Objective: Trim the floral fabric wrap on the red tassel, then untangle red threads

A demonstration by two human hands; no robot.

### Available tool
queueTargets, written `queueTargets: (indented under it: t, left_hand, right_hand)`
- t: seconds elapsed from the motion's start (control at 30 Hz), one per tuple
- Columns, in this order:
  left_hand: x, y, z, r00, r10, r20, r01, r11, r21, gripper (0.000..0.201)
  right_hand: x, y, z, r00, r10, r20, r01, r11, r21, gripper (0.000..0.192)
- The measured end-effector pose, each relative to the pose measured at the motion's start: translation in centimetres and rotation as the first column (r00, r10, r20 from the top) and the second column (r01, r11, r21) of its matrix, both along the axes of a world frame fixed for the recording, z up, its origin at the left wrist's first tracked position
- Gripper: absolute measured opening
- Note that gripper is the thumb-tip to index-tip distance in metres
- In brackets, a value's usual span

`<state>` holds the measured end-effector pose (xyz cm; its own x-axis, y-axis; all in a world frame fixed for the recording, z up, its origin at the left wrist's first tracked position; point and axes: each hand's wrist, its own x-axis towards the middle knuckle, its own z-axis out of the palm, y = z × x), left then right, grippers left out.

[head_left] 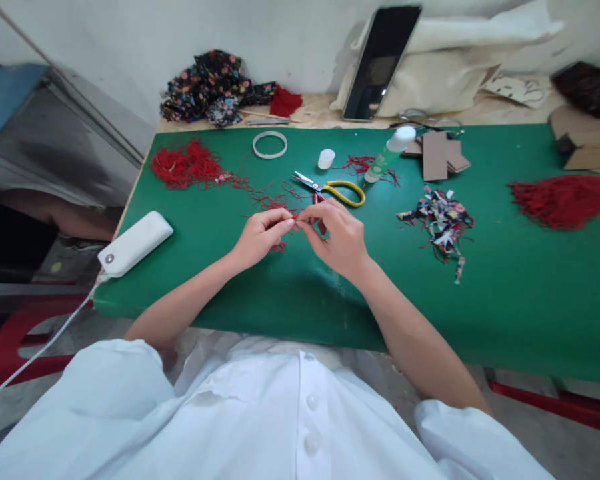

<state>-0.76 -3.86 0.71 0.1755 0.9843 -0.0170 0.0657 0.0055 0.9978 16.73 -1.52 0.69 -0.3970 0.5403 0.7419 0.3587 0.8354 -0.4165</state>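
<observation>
My left hand [261, 239] and my right hand [341, 239] meet over the green mat, fingertips almost touching. Both pinch a small bit of red thread [295, 217], most of it covered by the fingers. Just beyond them lie scissors [347, 191] with yellow handles, their blades slightly apart and pointing left. Something with red handles [322, 227] is partly hidden behind my right hand. Loose red threads [270, 201] are scattered past my left hand, and a few strands show below it.
Bundles of red thread lie left [187, 163] and right [563, 200]. Around the mat [280, 293] are a tape ring [270, 145], white cap [326, 159], glue bottle [390, 155], cardboard pieces [435, 157], fabric scraps [440, 220] and a power bank [136, 244]. A phone [380, 63] leans behind.
</observation>
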Motion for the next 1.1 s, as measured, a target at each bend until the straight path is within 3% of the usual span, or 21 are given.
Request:
queueTargets:
  t: [0.47,0.8,0.93,1.1]
  left_hand:
    - [-0.1,0.0,0.3,1.000,-0.022,-0.010,0.022,0.999,-0.046,0.027]
    - [-0.1,0.1,0.2,0.998,-0.058,0.015,0.059,0.995,-0.075,0.031]
    - [0.1,0.0,0.2,0.993,-0.072,0.095,0.084,0.988,-0.131,0.034]
    - [0.3,0.0,0.3,0.985,-0.101,0.139,0.123,0.979,-0.160,0.044]
  right_hand:
    - [0.0,0.1,-0.2,0.999,-0.045,-0.012,0.045,0.999,0.017,0.006]
    - [0.3,0.3,-0.1,1.000,0.016,0.006,-0.016,1.000,0.007,0.007]
    - [0.7,0.3,0.0,0.996,-0.002,0.092,0.001,1.000,0.003,0.010]
    - [1.4,0.8,0.1,0.939,-0.060,0.338,0.013,0.990,0.138,0.025]
